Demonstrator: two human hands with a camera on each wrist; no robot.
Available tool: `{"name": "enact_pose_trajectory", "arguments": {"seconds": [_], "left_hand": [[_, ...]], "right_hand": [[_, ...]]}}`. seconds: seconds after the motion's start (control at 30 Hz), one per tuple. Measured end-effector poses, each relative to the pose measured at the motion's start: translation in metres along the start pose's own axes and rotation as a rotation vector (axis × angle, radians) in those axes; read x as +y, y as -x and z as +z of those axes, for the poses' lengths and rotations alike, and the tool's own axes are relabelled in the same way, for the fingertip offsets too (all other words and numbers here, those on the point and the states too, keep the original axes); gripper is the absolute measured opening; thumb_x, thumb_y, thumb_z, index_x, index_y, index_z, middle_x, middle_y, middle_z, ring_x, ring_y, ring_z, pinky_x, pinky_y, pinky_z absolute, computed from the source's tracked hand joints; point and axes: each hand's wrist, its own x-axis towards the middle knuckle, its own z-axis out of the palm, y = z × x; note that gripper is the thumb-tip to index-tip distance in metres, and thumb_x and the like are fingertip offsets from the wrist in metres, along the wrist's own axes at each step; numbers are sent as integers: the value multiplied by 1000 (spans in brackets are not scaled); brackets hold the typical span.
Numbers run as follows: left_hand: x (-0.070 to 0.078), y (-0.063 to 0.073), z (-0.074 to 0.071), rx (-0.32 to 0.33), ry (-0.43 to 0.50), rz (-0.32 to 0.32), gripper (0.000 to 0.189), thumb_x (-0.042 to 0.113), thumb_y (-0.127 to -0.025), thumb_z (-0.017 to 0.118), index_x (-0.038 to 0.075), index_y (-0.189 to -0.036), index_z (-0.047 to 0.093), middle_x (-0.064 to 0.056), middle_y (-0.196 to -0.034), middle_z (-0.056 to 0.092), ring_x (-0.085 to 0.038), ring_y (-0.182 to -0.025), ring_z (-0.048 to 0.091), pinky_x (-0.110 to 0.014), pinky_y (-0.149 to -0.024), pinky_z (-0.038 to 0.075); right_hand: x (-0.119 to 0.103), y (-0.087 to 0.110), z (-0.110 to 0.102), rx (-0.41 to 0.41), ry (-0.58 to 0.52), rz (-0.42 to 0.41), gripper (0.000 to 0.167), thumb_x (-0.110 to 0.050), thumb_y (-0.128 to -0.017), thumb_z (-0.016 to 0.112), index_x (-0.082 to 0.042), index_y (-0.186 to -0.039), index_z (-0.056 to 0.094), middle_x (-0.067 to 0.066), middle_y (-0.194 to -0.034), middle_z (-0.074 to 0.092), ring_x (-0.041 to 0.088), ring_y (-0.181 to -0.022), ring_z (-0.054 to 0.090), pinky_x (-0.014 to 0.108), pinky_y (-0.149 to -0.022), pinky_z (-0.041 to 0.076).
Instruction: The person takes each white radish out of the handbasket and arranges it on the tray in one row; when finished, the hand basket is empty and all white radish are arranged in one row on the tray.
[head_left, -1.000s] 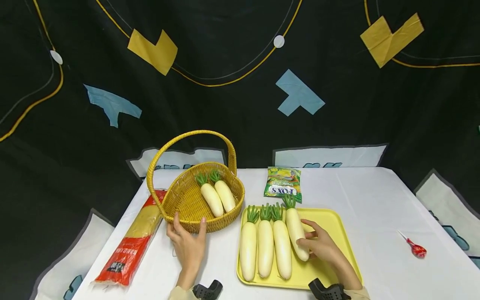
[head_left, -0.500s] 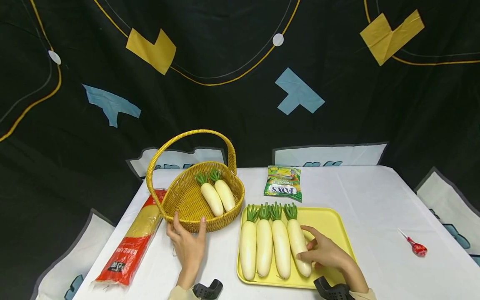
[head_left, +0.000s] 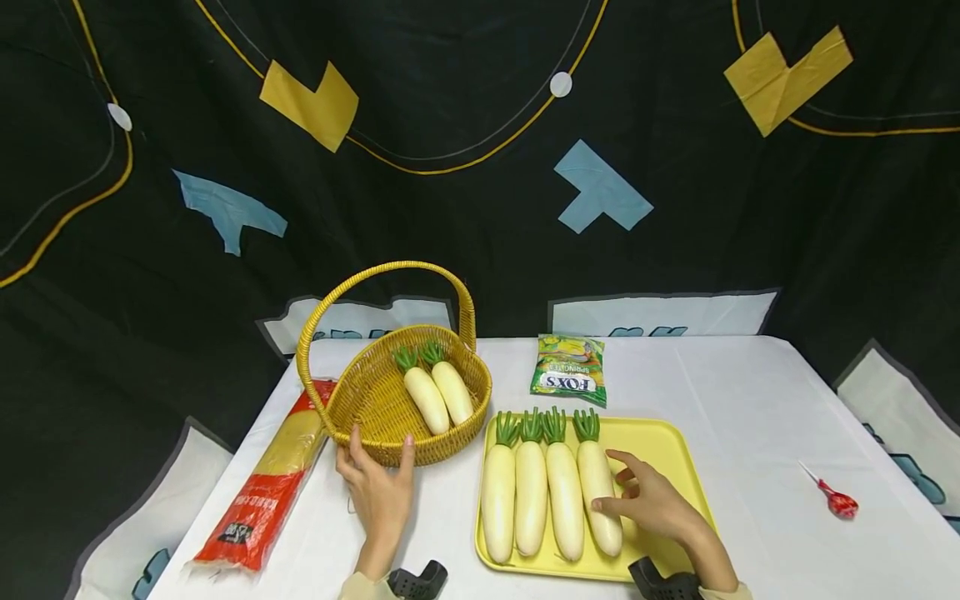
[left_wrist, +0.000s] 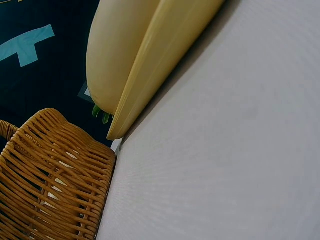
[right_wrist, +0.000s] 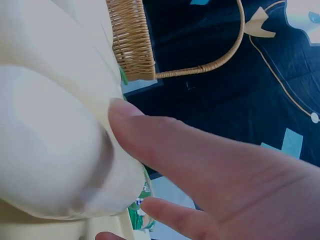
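A yellow wicker basket (head_left: 442, 454) with a tall handle holds two white radishes (head_left: 425, 400) with green tops. My left hand (head_left: 381, 498) is at its near side, thumb and a finger spread against the rim. Several more white radishes (head_left: 531, 500) lie side by side on a yellow tray (head_left: 660, 442). Beside the rightmost radish (head_left: 597, 500) is my right hand (head_left: 651, 500), thumb tip overlapping it and fingers spread apart. The right wrist view shows that thumb (right_wrist: 165, 135) extended at the radishes. In the left wrist view the basket wall (left_wrist: 55, 175) shows, but no hand.
A red and yellow noodle packet (head_left: 262, 492) lies left of the basket. Behind the tray is a green candy bag (head_left: 568, 368), and a red lollipop (head_left: 836, 502) lies far right. A black cloth (head_left: 465, 233) hangs behind the white table (head_left: 750, 400).
The rightmost radish has come down onto the tray, in line with the others. My right hand has loosened from it, fingers spreading away. My left hand has stayed at the basket.
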Motion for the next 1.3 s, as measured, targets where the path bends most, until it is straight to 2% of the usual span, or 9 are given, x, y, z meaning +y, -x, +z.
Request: {"name": "enact_pose_trajectory", "arguments": {"seconds": [0.2, 0.43, 0.63, 0.8, 1.0, 1.17, 1.3], "left_hand": [[-1, 0, 0, 2, -1, -4, 86, 48, -78, 64, 17, -143, 17, -33, -137, 12, -52, -111, 37, -60, -77, 38], [-2, 1, 1, -12, 1, -20, 87, 49, -78, 63, 17, -143, 15, -33, -138, 11, -52, -113, 36, -60, -78, 37], [-2, 1, 0, -17, -2, -24, 88, 49, -79, 62, 17, -144, 13, -33, -138, 11, -53, -114, 35, -62, -80, 37], [-1, 0, 2, -10, -1, -20, 87, 49, -78, 63, 15, -143, 16, -32, -138, 12, -52, -113, 35, -61, -81, 36], [-2, 0, 3, -2, -1, -21, 88, 49, -77, 64, 16, -143, 16, -33, -138, 13, -53, -113, 36, -61, -83, 36], [-1, 0, 3, -5, 5, -24, 88, 50, -77, 64, 17, -143, 17, -32, -138, 12, -53, -114, 35, -61, -84, 35], [-1, 0, 1, -12, 0, -31, 88, 50, -77, 64, 17, -143, 16, -33, -139, 11, -54, -116, 33, -63, -84, 35]], "right_hand": [[1, -1, 0, 66, 23, 17, 79, -43, -73, 72, -11, -136, 38, 16, -118, 55, 30, -100, 57, 42, -76, 49], [-2, -3, 0, 101, 10, 30, 72, -45, -77, 67, -12, -135, 40, 16, -118, 55, 28, -100, 58, 41, -77, 49], [-14, -11, -4, 159, 15, -10, 67, -42, -81, 64, -12, -135, 40, 18, -120, 55, 30, -100, 58, 40, -77, 49], [-38, -26, -8, 213, 35, -115, 62, -39, -82, 63, -11, -134, 42, 20, -117, 56, 30, -100, 58, 40, -78, 49], [-79, -46, -5, 243, 81, -229, 61, -34, -84, 62, -14, -136, 39, 15, -113, 59, 26, -96, 60, 35, -72, 50], [-115, -60, 8, 228, 102, -341, 61, -28, -85, 62, -17, -138, 37, 13, -108, 63, 25, -91, 64, 37, -75, 51], [-140, -74, 25, 201, 135, -387, 61, -27, -84, 63, -20, -139, 37, 12, -106, 64, 21, -86, 65, 33, -71, 51]]}}
